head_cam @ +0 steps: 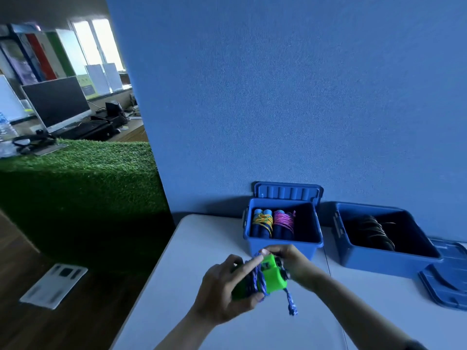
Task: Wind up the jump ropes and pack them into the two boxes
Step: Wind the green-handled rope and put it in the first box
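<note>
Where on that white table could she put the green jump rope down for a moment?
Bare table lies left of the near box, and more in front of the far box toward its lid. The middle is crowded: both hands, left and right, hold the rope there.

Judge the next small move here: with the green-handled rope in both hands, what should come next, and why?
Probably tuck the loose rope end under the coils. Both the left hand and the right hand grip the green-handled rope, already wound, but its tail dangles free. The left box has room beside two bundles.
</note>
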Demonstrator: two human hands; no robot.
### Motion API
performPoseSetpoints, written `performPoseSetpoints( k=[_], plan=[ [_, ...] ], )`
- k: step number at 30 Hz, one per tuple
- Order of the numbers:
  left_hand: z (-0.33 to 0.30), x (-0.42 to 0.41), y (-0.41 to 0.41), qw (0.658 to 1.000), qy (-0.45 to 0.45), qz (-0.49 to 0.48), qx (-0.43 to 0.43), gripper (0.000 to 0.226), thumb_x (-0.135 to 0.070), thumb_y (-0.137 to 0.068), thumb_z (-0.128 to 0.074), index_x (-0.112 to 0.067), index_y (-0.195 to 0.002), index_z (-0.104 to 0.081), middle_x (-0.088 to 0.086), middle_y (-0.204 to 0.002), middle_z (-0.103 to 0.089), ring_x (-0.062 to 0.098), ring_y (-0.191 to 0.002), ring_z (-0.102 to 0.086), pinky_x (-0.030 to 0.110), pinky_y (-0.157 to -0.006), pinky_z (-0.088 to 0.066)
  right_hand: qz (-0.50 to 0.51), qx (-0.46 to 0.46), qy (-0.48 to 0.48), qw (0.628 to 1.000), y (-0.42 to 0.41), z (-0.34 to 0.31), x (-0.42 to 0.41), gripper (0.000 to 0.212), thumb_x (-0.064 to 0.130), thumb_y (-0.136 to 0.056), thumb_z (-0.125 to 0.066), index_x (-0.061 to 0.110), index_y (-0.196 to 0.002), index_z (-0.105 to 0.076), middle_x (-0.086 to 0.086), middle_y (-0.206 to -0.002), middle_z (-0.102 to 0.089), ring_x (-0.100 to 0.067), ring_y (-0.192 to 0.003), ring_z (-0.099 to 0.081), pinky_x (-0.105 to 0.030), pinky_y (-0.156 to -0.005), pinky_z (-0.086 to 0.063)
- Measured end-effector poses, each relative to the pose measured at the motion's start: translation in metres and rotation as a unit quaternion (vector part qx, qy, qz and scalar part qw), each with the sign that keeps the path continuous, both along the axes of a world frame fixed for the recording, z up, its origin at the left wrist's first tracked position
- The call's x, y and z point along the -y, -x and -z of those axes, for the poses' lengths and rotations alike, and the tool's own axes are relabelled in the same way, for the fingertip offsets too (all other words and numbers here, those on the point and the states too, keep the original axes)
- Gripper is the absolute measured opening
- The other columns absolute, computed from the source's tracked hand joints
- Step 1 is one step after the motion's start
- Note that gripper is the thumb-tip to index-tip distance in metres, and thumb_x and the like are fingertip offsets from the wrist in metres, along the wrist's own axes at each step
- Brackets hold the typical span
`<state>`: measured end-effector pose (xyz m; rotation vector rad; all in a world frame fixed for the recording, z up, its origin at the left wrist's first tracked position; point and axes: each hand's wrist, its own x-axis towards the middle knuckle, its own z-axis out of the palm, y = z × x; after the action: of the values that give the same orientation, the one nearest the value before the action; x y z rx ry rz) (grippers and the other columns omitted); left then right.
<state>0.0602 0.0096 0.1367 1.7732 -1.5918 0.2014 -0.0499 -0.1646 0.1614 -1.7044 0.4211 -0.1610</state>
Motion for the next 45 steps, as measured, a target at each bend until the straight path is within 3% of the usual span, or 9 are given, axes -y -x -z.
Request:
performPoseSetpoints(
  k=[3,7,12,18,24,31,35,39,45],
  plan=[
    [-0.001,-0.001,-0.002,0.992,0.022,-0.065,-0.108,0.053,-0.057,-0.083,-0.050,-0.043,-0.133,-0.041,-0.007,-0.103,-0.058,0.008,-0.084,-0.062,0.031,-0.070,-0.053,0.012,-0.025,-0.071,0.997,0.007,0.007,-0.019,0.015,0.018,-0.075,-0.052,0.004,-0.079,-0.056,-0.010,-0.061,-0.049,-0.016,-0.046,-0.046,-0.023,-0.046,-0.037],
    [0.000,0.000,-0.008,0.975,0.028,-0.155,-0.159,0.050,-0.062,-0.082,-0.045,-0.044,-0.129,-0.043,-0.014,-0.099,-0.055,0.001,-0.082,-0.059,0.026,-0.070,-0.050,0.016,-0.029,-0.110,0.993,0.010,0.017,-0.041,0.013,0.018,-0.093,-0.056,0.009,-0.089,-0.064,-0.006,-0.064,-0.052,-0.017,-0.050,-0.046,-0.026,-0.048,-0.043],
    [0.002,0.010,-0.005,0.948,-0.016,-0.268,-0.170,0.060,-0.074,-0.076,-0.032,-0.045,-0.126,-0.048,-0.012,-0.095,-0.052,0.003,-0.081,-0.057,0.024,-0.066,-0.045,0.126,-0.047,0.158,0.978,0.011,0.017,-0.054,0.014,0.005,-0.078,-0.067,0.014,-0.069,-0.064,0.000,-0.059,-0.059,-0.003,-0.041,-0.057,-0.019,-0.049,-0.049],
    [0.004,0.018,0.001,0.942,-0.091,-0.315,-0.077,0.067,-0.079,-0.079,-0.021,-0.043,-0.129,-0.046,-0.008,-0.093,-0.052,0.014,-0.074,-0.063,0.026,-0.055,-0.047,0.111,0.011,0.304,0.946,0.010,0.018,-0.054,0.007,0.005,-0.061,-0.061,0.010,-0.063,-0.058,0.014,-0.065,-0.046,-0.003,-0.055,-0.050,-0.011,-0.051,-0.035],
    [0.001,0.022,0.004,0.940,-0.111,-0.322,-0.027,0.066,-0.075,-0.080,-0.029,-0.035,-0.125,-0.057,-0.001,-0.083,-0.057,0.021,-0.061,-0.063,0.025,-0.047,-0.042,0.041,0.018,0.250,0.967,0.019,0.017,-0.038,0.030,-0.005,-0.079,-0.058,0.019,-0.071,-0.043,0.001,-0.080,-0.041,-0.015,-0.064,-0.060,-0.023,-0.054,-0.054],
    [-0.002,0.017,0.012,0.945,-0.193,-0.255,-0.070,0.065,-0.077,-0.079,-0.019,-0.045,-0.134,-0.031,-0.009,-0.109,-0.051,0.016,-0.091,-0.063,0.030,-0.074,-0.049,0.034,0.027,0.221,0.974,0.026,0.004,-0.022,0.021,0.007,-0.085,-0.061,0.026,-0.076,-0.058,0.005,-0.081,-0.063,0.000,-0.070,-0.052,-0.013,-0.064,-0.042],
    [-0.009,0.019,0.018,0.942,-0.233,-0.222,-0.093,0.035,-0.056,-0.093,-0.035,-0.050,-0.126,-0.028,-0.004,-0.109,-0.048,0.025,-0.092,-0.061,0.035,-0.081,-0.048,0.021,0.014,0.185,0.982,0.027,0.002,-0.020,0.021,0.006,-0.087,-0.059,0.025,-0.083,-0.068,0.007,-0.088,-0.069,-0.004,-0.076,-0.055,-0.014,-0.071,-0.043],
    [-0.006,0.022,0.026,0.947,-0.231,-0.220,-0.045,0.032,-0.026,-0.091,-0.030,-0.033,-0.122,-0.027,-0.006,-0.144,-0.029,0.031,-0.097,-0.050,0.032,-0.064,-0.040,0.055,0.056,0.148,0.986,0.027,0.002,-0.026,0.034,-0.008,-0.086,-0.053,0.022,-0.082,-0.067,-0.003,-0.086,-0.066,-0.005,-0.076,-0.062,-0.020,-0.074,-0.050],
    [-0.004,0.025,0.036,0.938,-0.191,-0.249,-0.151,0.039,-0.063,-0.090,-0.033,-0.052,-0.127,-0.034,-0.005,-0.093,-0.047,0.019,-0.081,-0.060,0.031,-0.076,-0.049,0.157,0.085,0.158,0.971,0.025,0.000,-0.023,0.039,-0.008,-0.080,-0.060,0.031,-0.080,-0.063,0.008,-0.072,-0.067,-0.007,-0.059,-0.065,-0.020,-0.062,-0.050]
  ],
)
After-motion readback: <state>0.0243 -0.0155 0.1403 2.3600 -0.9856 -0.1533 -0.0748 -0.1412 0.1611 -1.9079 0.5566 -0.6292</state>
